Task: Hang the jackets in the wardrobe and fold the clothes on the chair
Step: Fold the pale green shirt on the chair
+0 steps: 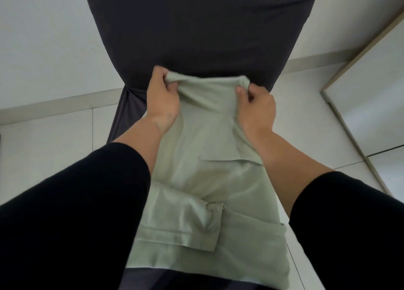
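Pale green garment (209, 180) lies lengthwise on the chair (196, 27) seat, far edge bunched up vs the dark-covered backrest. L hand (162, 97) and R hand (256, 106) each pinch a far corner of it — fingers curled round the rolled edge, hands well apart. Near edge sits at the seat front; one sleeve folded across near-left. White floor (54, 141) open both sides of chair; wardrobe door (371, 75) edge at right, apart from chair.

Head camera looks steeply down, close over the chair (196, 27).
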Action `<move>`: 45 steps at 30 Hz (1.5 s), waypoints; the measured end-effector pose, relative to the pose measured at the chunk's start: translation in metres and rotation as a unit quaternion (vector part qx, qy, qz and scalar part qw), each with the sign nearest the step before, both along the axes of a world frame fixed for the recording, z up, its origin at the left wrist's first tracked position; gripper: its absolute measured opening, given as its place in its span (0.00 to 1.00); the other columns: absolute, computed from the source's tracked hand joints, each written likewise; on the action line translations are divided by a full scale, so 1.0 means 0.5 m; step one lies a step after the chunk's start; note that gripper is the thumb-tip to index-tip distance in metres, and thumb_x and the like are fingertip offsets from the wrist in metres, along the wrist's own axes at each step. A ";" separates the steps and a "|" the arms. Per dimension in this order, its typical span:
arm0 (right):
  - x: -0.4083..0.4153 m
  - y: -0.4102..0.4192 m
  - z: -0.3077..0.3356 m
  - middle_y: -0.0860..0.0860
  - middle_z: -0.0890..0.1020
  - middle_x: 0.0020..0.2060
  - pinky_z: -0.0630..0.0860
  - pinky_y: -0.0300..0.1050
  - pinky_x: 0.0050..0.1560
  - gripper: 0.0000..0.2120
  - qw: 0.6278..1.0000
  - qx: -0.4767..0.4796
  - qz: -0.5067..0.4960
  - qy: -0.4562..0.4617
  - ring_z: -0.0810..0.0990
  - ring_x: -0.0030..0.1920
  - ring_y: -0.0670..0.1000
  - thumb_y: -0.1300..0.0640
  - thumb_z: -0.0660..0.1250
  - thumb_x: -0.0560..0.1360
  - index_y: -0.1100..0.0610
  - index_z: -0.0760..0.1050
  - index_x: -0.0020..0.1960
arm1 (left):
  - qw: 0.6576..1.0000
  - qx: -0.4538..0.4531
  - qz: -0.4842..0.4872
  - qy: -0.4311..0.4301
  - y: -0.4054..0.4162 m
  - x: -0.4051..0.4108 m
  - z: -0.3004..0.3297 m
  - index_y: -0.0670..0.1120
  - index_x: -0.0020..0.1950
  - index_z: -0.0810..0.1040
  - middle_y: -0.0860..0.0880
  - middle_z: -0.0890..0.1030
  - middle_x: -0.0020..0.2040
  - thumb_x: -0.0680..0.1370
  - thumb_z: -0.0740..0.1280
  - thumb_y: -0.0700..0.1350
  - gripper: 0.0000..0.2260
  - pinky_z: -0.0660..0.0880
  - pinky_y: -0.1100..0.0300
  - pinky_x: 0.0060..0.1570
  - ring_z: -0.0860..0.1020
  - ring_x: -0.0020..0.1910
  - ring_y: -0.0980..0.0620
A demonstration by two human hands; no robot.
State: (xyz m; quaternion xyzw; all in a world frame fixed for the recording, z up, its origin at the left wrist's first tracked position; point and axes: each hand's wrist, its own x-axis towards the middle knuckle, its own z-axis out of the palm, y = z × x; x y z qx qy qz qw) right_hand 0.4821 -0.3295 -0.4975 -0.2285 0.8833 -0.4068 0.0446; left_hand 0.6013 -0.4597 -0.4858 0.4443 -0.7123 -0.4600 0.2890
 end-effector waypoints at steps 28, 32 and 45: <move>0.200 0.138 -0.013 0.53 0.80 0.45 0.71 0.50 0.53 0.13 0.980 0.128 0.034 -0.149 0.78 0.51 0.57 0.48 0.57 0.79 0.54 0.76 0.49 | 0.952 -0.141 0.060 -0.263 0.201 0.262 -0.033 0.53 0.47 0.70 0.51 0.78 0.36 0.81 0.53 0.53 0.09 0.51 0.57 0.48 0.74 0.39 0.49; 0.223 0.154 -0.014 0.52 0.81 0.49 0.72 0.50 0.57 0.15 0.961 0.222 0.087 -0.139 0.79 0.54 0.56 0.53 0.56 0.79 0.50 0.67 0.66 | 0.926 -0.103 -0.010 -0.364 0.217 0.294 -0.051 0.52 0.56 0.65 0.52 0.78 0.31 0.81 0.52 0.52 0.07 0.53 0.54 0.54 0.74 0.33 0.52; 0.257 0.157 -0.034 0.47 0.75 0.36 0.74 0.51 0.46 0.21 0.981 0.128 0.094 -0.112 0.78 0.40 0.55 0.63 0.58 0.73 0.47 0.63 0.63 | 0.981 -0.094 -0.093 -0.141 0.216 0.311 -0.067 0.53 0.65 0.75 0.55 0.75 0.57 0.77 0.58 0.32 0.22 0.66 0.74 0.52 0.73 0.54 0.58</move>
